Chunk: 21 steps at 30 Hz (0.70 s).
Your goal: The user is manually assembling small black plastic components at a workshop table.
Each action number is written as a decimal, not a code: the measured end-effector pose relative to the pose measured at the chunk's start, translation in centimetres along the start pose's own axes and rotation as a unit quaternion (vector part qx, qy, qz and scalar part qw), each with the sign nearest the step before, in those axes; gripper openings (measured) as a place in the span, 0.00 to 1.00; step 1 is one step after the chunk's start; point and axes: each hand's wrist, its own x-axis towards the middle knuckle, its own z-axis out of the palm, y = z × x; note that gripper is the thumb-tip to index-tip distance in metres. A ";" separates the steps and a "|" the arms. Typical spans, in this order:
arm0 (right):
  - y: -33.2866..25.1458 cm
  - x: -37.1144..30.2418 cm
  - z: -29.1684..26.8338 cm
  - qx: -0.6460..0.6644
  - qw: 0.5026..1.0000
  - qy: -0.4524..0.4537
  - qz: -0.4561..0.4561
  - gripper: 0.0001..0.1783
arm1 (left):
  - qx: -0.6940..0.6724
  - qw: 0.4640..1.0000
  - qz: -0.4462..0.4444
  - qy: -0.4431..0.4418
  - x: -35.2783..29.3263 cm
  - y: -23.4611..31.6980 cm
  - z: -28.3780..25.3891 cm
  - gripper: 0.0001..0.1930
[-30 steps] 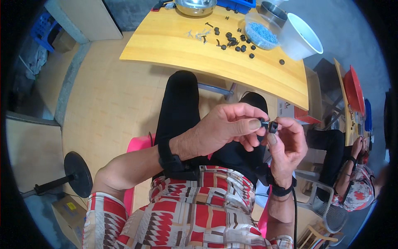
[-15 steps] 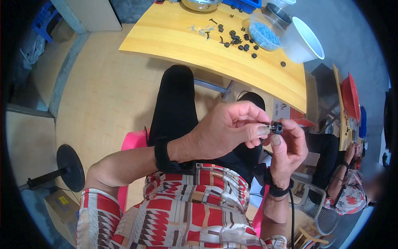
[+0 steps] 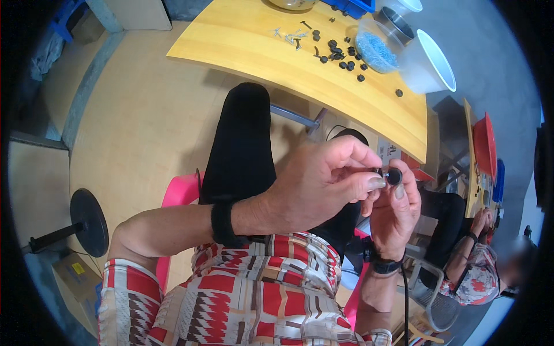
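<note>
Over my lap, my two hands meet fingertip to fingertip. My right hand [image 3: 398, 209] pinches a small round black knob [image 3: 395, 176] between thumb and fingers. A short shiny metal piece sticks out of the knob's left side. My left hand [image 3: 320, 183] has thumb and forefinger pressed together on a small dark piece [image 3: 378, 171] at that metal end; its shape is mostly hidden by the fingers. On the wooden table [image 3: 242, 43] ahead lie several more black knobs [image 3: 351, 66], with thin silver screws [image 3: 288, 36] scattered to their left.
A clear tub [image 3: 378, 49] of light-blue small parts and a white bucket [image 3: 430, 63] stand at the table's right. Behind them are a metal bowl [image 3: 395, 23] and a blue tray [image 3: 352, 7]. At far right, another person [image 3: 470, 265] sits by a second table with a red basin [image 3: 485, 147].
The knob has turned so its round black face shows more. Both hands stay together at nearly the same place. The whole view has shifted slightly.
</note>
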 end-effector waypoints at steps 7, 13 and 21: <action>0.4 0.1 0.0 0.055 0.998 0.004 0.036 0.21 | 0.027 0.999 -0.032 0.010 0.1 0.3 0.0 0.10; 0.6 0.2 0.0 0.077 0.995 -0.003 0.058 0.21 | 0.041 0.998 -0.036 0.016 0.1 0.3 0.1 0.10; 0.4 -0.4 0.4 -0.077 0.996 0.013 -0.035 0.21 | 0.035 0.999 -0.033 0.023 0.1 0.2 0.4 0.10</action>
